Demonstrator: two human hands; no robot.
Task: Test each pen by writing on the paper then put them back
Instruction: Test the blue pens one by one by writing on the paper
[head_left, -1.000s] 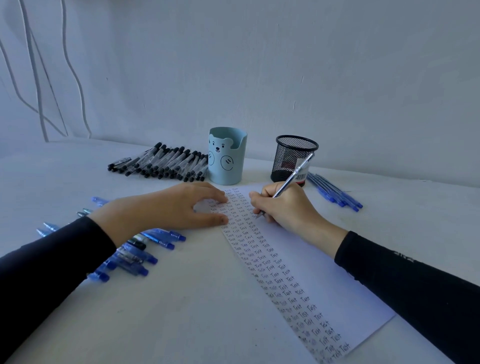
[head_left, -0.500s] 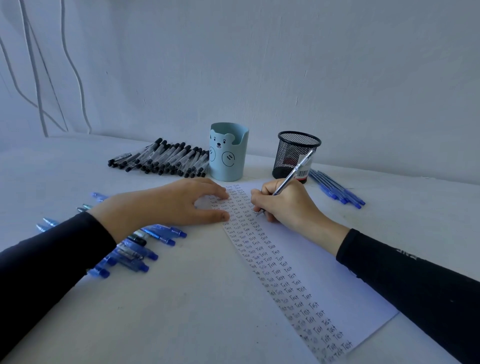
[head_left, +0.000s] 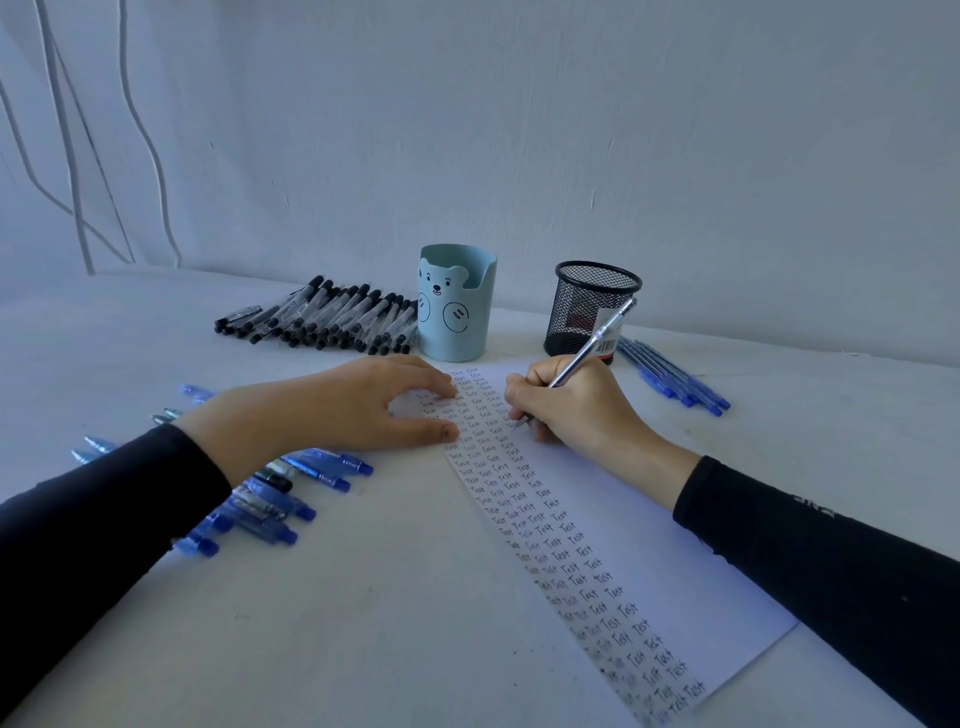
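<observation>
A white paper (head_left: 634, 530) lies on the table, its left side filled with columns of the word "Test". My right hand (head_left: 576, 410) grips a clear pen (head_left: 592, 348) with a barcode label, tip down on the paper near the top of the written columns. My left hand (head_left: 337, 410) rests on the paper's top left corner, fingertips and thumb pressing it flat. Blue click pens (head_left: 270, 499) lie in a row under my left forearm. Black-capped pens (head_left: 322, 319) are piled at the back left. Slim blue pens (head_left: 670, 374) lie at the back right.
A light blue bear-faced cup (head_left: 454, 306) and a black mesh cup (head_left: 589, 306) stand behind the paper, near the wall. White cables (head_left: 78, 156) hang on the wall at the left. The white table (head_left: 363, 623) stretches toward me.
The pen in my right hand has shifted slightly as it writes at the top of the paper. My left hand stays pressed on the paper's corner.
</observation>
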